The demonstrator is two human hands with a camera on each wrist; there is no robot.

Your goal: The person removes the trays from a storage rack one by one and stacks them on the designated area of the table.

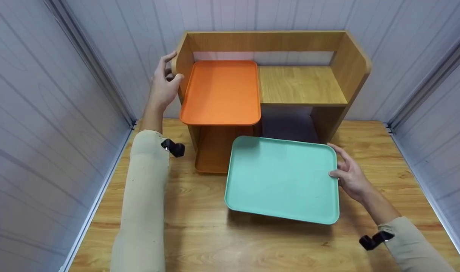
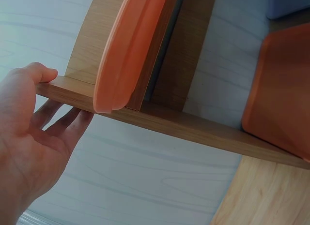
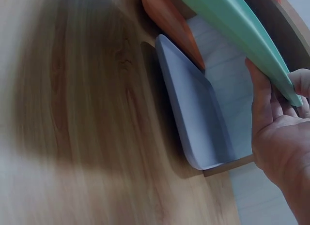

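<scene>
A mint-green tray (image 1: 283, 177) hangs tilted a little above the wooden table, in front of a wooden shelf unit (image 1: 301, 85). My right hand (image 1: 351, 175) grips its right edge, thumb on top and fingers underneath (image 3: 264, 104); the tray's rim (image 3: 232, 17) runs above the palm. My left hand (image 1: 164, 85) rests against the shelf's left side panel (image 2: 169, 121), thumb on its edge and straight fingers along the outside. An orange tray (image 1: 222, 90) lies on the upper shelf's left half and overhangs the front.
A second orange tray (image 1: 215, 155) lies on the low level at the left. A grey-blue tray (image 1: 290, 126) lies under the right half of the shelf. Pale panel walls close in the table (image 1: 199, 234) on three sides.
</scene>
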